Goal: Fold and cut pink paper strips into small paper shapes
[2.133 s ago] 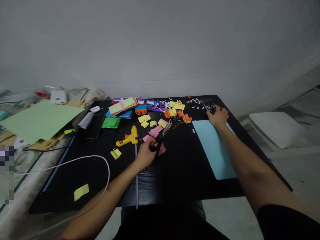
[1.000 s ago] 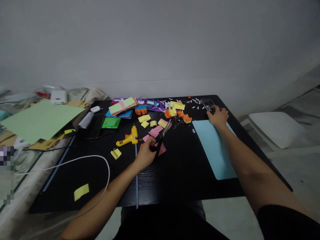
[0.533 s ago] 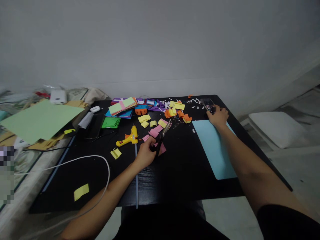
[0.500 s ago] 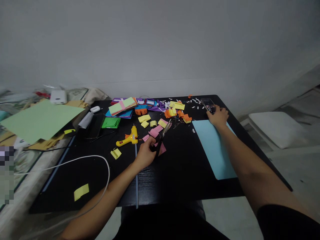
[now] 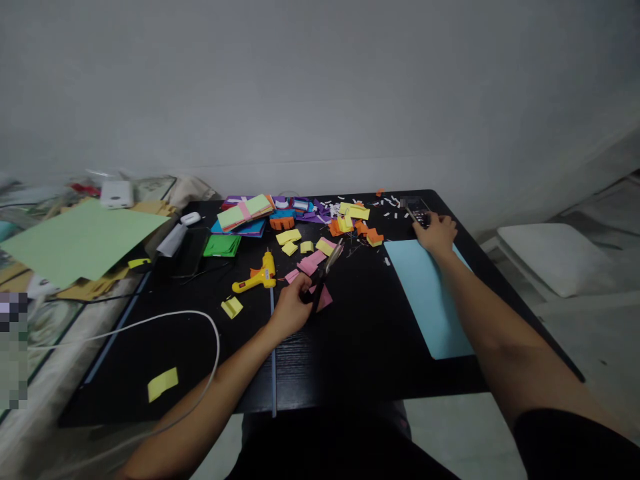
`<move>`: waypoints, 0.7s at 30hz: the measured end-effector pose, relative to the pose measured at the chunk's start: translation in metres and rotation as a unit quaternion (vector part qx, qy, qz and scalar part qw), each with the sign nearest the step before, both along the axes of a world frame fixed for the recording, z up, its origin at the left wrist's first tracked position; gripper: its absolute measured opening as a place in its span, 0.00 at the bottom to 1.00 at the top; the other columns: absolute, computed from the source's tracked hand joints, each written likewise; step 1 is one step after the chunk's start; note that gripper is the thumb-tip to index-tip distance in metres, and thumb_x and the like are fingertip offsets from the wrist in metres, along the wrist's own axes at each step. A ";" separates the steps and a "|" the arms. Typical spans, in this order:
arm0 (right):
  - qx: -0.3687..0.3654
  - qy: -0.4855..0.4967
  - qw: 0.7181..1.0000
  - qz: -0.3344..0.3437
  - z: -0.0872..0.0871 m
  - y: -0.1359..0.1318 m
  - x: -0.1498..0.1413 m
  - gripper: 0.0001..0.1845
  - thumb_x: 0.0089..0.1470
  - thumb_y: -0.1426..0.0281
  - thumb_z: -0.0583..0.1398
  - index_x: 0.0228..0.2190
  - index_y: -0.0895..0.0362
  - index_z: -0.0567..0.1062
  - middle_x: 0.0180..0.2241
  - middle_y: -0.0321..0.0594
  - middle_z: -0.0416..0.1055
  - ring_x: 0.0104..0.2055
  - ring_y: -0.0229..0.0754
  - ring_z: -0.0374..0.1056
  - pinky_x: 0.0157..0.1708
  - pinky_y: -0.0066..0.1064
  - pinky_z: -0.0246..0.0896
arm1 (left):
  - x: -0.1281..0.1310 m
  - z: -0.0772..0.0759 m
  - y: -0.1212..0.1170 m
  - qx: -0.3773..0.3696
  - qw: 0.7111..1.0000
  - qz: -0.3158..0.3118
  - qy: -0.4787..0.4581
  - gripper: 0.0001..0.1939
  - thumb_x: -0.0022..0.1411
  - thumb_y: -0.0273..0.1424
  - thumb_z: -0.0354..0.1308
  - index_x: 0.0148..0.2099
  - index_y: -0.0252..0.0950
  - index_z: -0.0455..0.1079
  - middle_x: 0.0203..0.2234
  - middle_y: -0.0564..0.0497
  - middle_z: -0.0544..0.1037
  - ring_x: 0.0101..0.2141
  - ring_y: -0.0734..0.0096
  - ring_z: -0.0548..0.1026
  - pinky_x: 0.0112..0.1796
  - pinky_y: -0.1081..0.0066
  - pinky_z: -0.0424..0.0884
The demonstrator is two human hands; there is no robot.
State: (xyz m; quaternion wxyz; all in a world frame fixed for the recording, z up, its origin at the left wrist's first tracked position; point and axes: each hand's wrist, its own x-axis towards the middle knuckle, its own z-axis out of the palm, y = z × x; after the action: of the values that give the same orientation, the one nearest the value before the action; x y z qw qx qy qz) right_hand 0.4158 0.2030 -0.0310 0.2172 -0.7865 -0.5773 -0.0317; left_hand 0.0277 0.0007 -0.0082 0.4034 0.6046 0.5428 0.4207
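My left hand (image 5: 291,303) grips a pair of black-handled scissors (image 5: 325,270), its blades pointing up and away over pink paper pieces (image 5: 311,261). At the far right of the table, my right hand (image 5: 436,233) is closed around the near end of a phone (image 5: 416,208) with a dark screen. Its fingers partly cover the phone. Beneath my right wrist lies a light blue sheet of paper (image 5: 425,307). A yellow glue gun (image 5: 260,275) rests left of the scissors, a glue stick (image 5: 273,360) stretching from it toward the front edge.
Folded colored papers (image 5: 246,212) are stacked at the back, near a green bundle (image 5: 223,245). Orange and yellow scraps (image 5: 350,223) lie mid-back. A white cable (image 5: 200,312) loops over my left forearm. A white stool (image 5: 557,257) stands right of the black table (image 5: 360,360).
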 end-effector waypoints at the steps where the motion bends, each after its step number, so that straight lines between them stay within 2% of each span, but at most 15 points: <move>1: -0.002 0.000 1.000 -0.001 0.000 0.000 0.000 0.32 0.57 0.56 0.57 0.58 0.59 0.67 0.54 0.61 0.62 0.53 0.64 0.58 0.51 0.54 0.53 | 0.000 0.000 0.000 0.001 1.000 0.002 0.000 0.15 0.48 0.32 0.64 0.31 0.38 0.58 0.22 0.60 0.58 0.25 0.76 0.56 0.28 0.74 0.53; 9: -0.002 0.001 1.000 -0.005 0.002 -0.002 -0.002 0.33 0.56 0.55 0.57 0.59 0.58 0.66 0.54 0.61 0.63 0.54 0.65 0.59 0.51 0.53 0.53 | 0.000 -0.004 0.000 -0.007 1.000 -0.001 -0.005 0.14 0.48 0.31 0.65 0.32 0.38 0.60 0.23 0.60 0.60 0.25 0.76 0.57 0.29 0.74 0.54; 21: -0.010 -0.005 1.000 -0.009 0.002 -0.001 -0.002 0.34 0.57 0.55 0.56 0.59 0.59 0.65 0.54 0.61 0.62 0.54 0.65 0.58 0.52 0.54 0.54 | 0.001 0.001 0.000 0.006 1.000 0.008 0.016 0.15 0.48 0.32 0.64 0.31 0.39 0.58 0.23 0.60 0.56 0.26 0.75 0.54 0.29 0.74 0.52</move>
State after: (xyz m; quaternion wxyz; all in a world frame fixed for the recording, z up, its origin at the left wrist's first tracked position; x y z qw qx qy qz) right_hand 0.4141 0.2023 -0.0294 0.2057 -0.7938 -0.5714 -0.0321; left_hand 0.0284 0.0003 -0.0074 0.3874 0.6095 0.5517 0.4172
